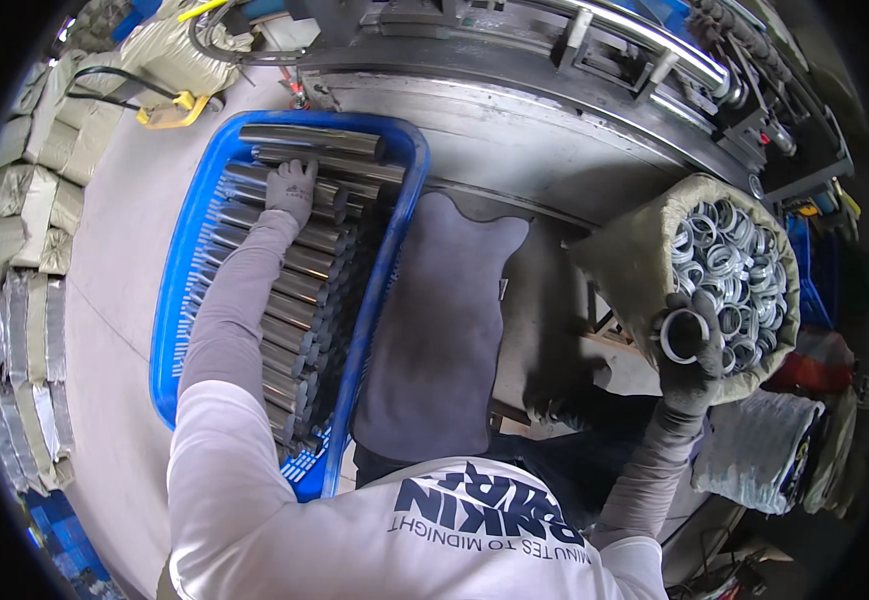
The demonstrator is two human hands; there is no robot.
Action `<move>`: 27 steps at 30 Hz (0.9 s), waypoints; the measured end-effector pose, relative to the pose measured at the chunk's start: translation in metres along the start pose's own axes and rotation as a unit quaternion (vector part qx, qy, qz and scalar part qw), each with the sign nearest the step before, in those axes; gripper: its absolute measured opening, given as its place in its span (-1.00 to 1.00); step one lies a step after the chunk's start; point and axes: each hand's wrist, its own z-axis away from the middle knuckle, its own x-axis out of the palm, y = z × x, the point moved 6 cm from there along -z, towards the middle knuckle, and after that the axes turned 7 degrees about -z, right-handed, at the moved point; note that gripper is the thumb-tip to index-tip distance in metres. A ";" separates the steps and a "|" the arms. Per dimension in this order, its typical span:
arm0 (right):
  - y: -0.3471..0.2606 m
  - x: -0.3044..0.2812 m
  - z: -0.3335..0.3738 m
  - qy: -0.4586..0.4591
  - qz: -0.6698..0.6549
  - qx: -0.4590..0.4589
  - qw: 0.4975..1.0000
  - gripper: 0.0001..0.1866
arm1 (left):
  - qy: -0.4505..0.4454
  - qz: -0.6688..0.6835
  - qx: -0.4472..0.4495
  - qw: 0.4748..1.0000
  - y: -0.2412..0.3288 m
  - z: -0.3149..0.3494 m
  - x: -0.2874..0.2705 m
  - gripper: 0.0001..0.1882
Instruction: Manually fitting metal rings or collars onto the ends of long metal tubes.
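while the left hand (291, 190), its grip unclear, touches metal tubes (304, 262) laid parallel, seemingly to nest in the blue basket (416, 165), the right hand (691, 375), right of that basket, grasps a metal ring (665, 338) by the ring-filled sack (646, 250).

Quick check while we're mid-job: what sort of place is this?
Most likely a metalworking shop or factory floor. What suggests it: the heavy machine with metal rods along the far side, the blue basket stacked with shiny metal tubes, and the sack full of metal rings.
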 end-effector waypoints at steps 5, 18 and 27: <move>0.039 0.027 -0.008 0.046 0.402 -0.041 0.914 -0.39 | 0.191 0.041 0.115 0.974 -0.005 0.026 -0.105 -0.53; 0.092 0.055 0.000 0.085 0.121 0.035 0.988 -0.54 | 0.114 0.294 0.339 0.886 0.228 0.143 -0.382 -0.51; 0.065 0.075 0.013 0.058 0.360 -0.185 0.912 -0.72 | 0.087 0.243 0.341 0.904 0.267 0.136 -0.366 -0.50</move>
